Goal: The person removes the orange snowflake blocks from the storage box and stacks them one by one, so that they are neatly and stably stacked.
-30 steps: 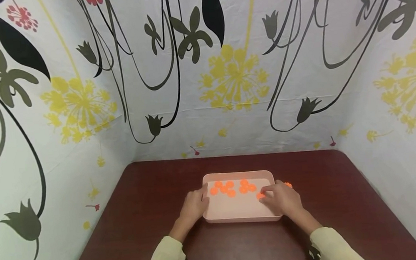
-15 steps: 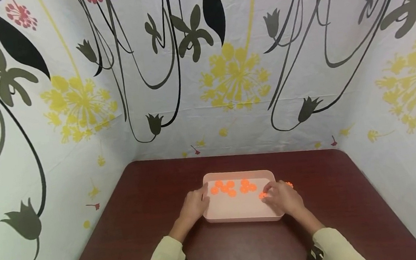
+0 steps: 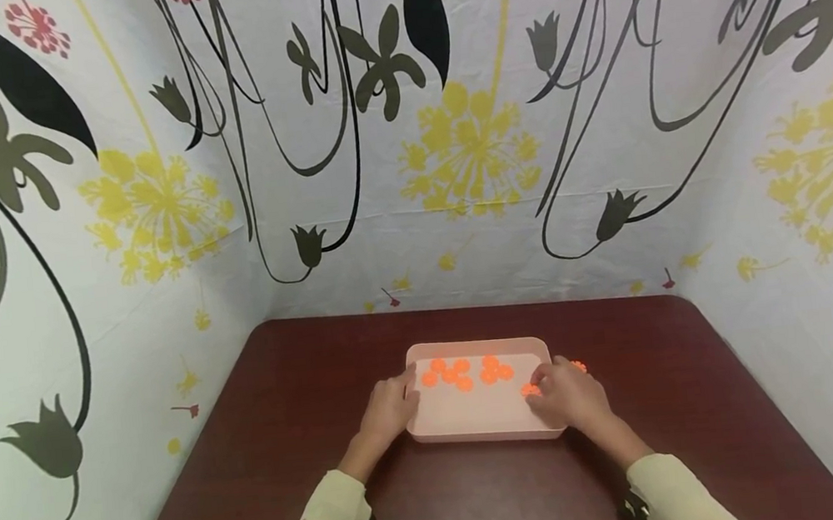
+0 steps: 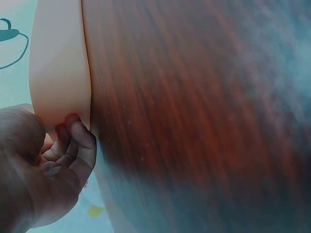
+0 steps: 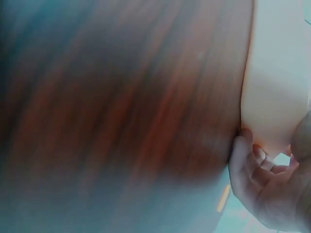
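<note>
Tray (image 3: pixel 469 418) sat on some dark table (image 3: pixel 499 495), flowery cloth (image 3: pixel 407 160) behind; left hand (image 3: pixel 388 407) gripped tray, right hand (image 3: pixel 574 397) pinched an orange disc (image 3: pixel 528 389).

A dark red-brown surface (image 3: pixel 484 496) spreads at six o'clock. A white backdrop (image 3: pixel 378 176) stands from eight round to four, a grey-green tulip (image 3: pixel 51 442) printed at eight.

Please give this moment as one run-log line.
left hand: grips tray at left | right hand: curled at one orange piece | more orange pieces: inside tray

Bright head view, hazy wrist views, sheen on tabletop (image 3: pixel 488 496)
</note>
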The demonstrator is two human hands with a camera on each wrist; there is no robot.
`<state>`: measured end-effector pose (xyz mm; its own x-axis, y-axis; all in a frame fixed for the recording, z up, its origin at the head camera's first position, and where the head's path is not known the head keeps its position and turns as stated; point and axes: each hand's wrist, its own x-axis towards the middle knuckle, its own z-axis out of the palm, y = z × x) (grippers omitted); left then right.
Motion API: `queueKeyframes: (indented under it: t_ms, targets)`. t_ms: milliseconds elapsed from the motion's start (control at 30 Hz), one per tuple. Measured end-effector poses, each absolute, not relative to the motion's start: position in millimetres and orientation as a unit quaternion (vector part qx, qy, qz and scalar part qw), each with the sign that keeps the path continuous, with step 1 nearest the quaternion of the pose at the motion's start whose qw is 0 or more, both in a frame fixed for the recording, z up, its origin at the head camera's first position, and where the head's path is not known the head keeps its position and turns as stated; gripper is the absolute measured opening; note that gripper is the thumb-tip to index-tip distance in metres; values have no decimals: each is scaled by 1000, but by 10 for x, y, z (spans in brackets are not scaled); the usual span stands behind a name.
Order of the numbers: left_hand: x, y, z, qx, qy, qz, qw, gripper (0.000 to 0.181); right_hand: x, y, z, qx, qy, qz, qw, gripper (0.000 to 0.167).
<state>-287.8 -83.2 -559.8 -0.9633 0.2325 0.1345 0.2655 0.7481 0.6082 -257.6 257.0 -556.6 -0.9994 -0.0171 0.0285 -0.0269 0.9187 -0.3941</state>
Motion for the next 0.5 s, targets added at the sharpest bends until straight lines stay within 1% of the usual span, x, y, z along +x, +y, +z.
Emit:
queueKeyframes:
  t_ms: [133,267,500]
  targets:
    - [-2876,-833,-5592,-132,-932,-336,31,54,-2595,2535,-5515,25,-989,143,18,25]
    - [-2878,-833,-5595,-125,-935,-331,27,54,-2610,2537,-5509,38,-992,117,23,22]
    - [-2863,-811,-5588,-124,-934,-333,19,55,-2612,2578,-5534,13,-993,117,28,25]
